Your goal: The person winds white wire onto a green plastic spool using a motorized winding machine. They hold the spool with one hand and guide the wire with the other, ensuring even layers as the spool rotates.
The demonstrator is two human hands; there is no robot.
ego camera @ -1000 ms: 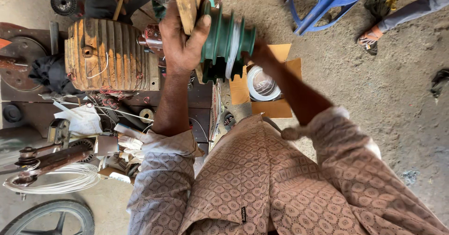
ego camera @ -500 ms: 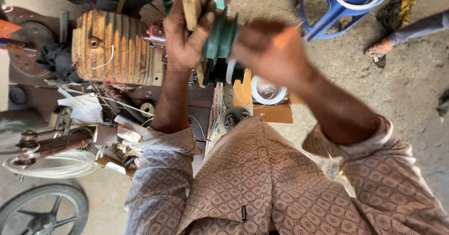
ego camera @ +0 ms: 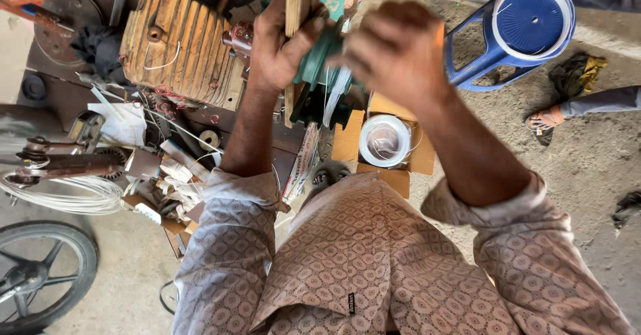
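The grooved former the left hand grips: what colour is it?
Dark green, seen in the head view: grooved former, left hand.

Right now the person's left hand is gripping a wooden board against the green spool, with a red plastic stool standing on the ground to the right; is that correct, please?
Nearly. The stool is blue, not red, as the head view shows. The rest holds: the left hand has its grip on the wooden board against the green spool, and the stool stands on the ground to the right.
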